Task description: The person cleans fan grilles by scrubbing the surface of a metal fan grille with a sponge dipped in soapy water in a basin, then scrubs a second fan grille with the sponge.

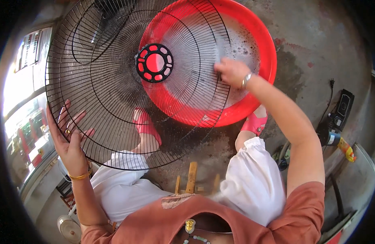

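A large round black wire fan guard [187, 71], with a slotted hub ring at its middle, leans tilted over a red basin [270, 61] of soapy water. My left hand [69, 136] grips the guard's rim at the lower left, with its fingers showing through the wires. At the guard's right edge, over the basin, my right hand [233, 73] is closed in a fist around something. Only a pale, motion-smeared patch above the knuckles and a dark bit below them show, so I cannot make out what it holds.
My feet in pink sandals [146, 123] stand close to the basin on wet concrete. A black device [342, 106] with a cord lies on the floor at right, near a yellow packet [347, 149]. Behind the guard's upper left is a dark object [110, 10].
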Demonstrator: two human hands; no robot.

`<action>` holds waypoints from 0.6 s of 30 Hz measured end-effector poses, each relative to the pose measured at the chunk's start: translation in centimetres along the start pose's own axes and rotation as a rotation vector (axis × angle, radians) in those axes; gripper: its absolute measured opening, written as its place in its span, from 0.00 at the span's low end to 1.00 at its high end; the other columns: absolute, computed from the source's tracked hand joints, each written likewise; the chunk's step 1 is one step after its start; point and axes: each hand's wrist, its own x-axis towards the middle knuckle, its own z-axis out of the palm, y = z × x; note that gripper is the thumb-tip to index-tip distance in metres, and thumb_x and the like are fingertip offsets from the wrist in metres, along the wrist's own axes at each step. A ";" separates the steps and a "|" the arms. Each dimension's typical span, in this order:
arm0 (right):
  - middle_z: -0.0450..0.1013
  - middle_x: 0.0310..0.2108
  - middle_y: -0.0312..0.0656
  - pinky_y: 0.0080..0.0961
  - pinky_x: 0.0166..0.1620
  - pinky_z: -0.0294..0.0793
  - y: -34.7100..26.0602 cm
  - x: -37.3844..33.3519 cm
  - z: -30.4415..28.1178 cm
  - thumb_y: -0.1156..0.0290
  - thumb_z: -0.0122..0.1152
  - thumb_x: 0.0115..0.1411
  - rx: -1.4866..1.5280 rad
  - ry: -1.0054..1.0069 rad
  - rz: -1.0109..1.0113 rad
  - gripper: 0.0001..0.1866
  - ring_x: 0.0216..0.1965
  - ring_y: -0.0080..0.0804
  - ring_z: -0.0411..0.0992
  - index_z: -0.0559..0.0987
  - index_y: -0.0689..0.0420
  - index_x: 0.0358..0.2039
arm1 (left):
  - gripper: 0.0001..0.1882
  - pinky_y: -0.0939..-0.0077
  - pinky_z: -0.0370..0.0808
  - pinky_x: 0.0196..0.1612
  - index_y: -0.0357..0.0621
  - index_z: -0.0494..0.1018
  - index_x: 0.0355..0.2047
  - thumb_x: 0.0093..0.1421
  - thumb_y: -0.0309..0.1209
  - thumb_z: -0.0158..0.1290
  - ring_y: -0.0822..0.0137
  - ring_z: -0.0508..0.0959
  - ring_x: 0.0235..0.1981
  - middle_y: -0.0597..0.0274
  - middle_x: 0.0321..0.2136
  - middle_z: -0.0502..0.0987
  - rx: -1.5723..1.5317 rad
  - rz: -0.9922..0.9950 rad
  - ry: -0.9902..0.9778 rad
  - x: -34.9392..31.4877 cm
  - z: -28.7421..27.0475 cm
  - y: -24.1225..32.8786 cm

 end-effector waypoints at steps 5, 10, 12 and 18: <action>0.69 0.31 0.42 0.39 0.32 0.75 4.1 5.8 -2.7 0.73 0.50 0.55 -0.270 0.523 0.018 0.07 0.34 0.43 0.73 0.71 0.50 0.36 | 0.45 0.69 0.82 0.38 0.51 0.44 0.69 0.49 0.13 0.36 0.54 0.74 0.51 0.45 0.60 0.62 0.035 -0.007 0.011 -0.1 -0.1 0.2; 0.70 0.31 0.46 0.42 0.33 0.75 -1.9 0.6 1.1 0.72 0.47 0.57 -0.083 0.176 0.242 0.07 0.33 0.46 0.74 0.71 0.54 0.36 | 0.40 0.72 0.80 0.36 0.52 0.47 0.68 0.54 0.15 0.36 0.59 0.75 0.48 0.50 0.59 0.64 0.051 0.044 0.074 0.1 0.8 0.1; 0.71 0.33 0.48 0.43 0.35 0.76 -6.1 -1.8 1.6 0.70 0.48 0.57 0.035 -0.054 0.308 0.08 0.35 0.47 0.75 0.70 0.56 0.37 | 0.40 0.73 0.80 0.36 0.52 0.47 0.68 0.54 0.15 0.36 0.60 0.75 0.48 0.51 0.59 0.64 0.086 0.044 0.085 0.1 0.5 -0.1; 0.72 0.36 0.48 0.42 0.38 0.76 -11.4 -6.4 1.2 0.62 0.58 0.53 0.355 -0.207 0.024 0.17 0.37 0.46 0.75 0.67 0.55 0.40 | 0.39 0.73 0.80 0.37 0.52 0.47 0.68 0.55 0.15 0.36 0.61 0.75 0.48 0.50 0.58 0.65 0.126 0.046 0.087 0.0 0.4 -0.3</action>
